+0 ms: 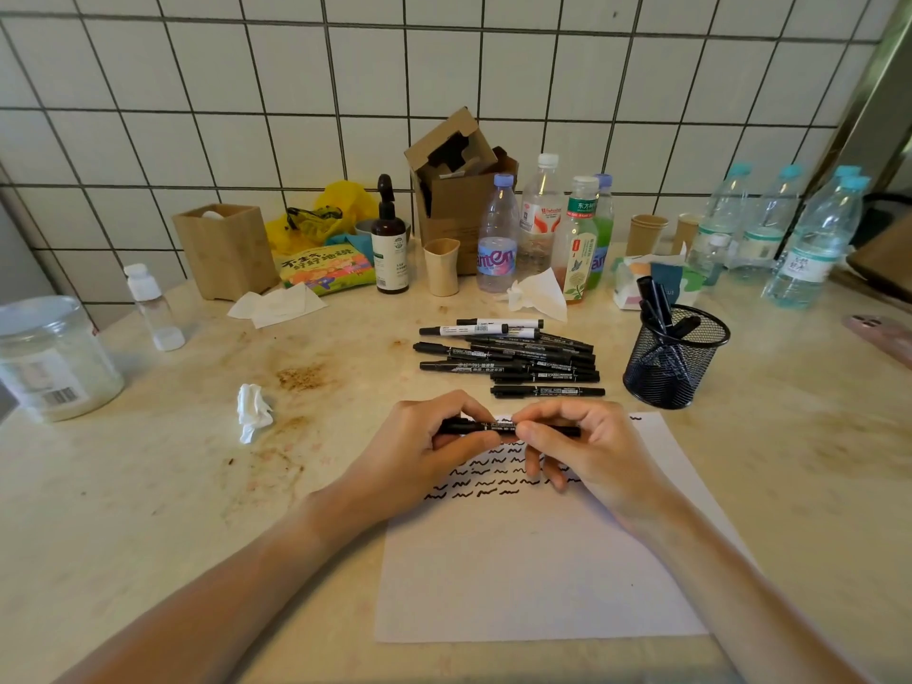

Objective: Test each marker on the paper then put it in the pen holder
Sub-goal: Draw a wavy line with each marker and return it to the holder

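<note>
Now, from the head view, you hold one black marker (508,428) level above the top of the paper (538,560), left hand (434,446) pinching its left end and right hand (577,446) curled round its right half. Whether you are uncapping or recapping cannot be told; either way, keep the barrel steady with one hand and move the cap straight along its axis. Untested markers (513,357) lie just beyond on the table (148,510); the pen holder (673,357), to their right, already holds a few.
</note>
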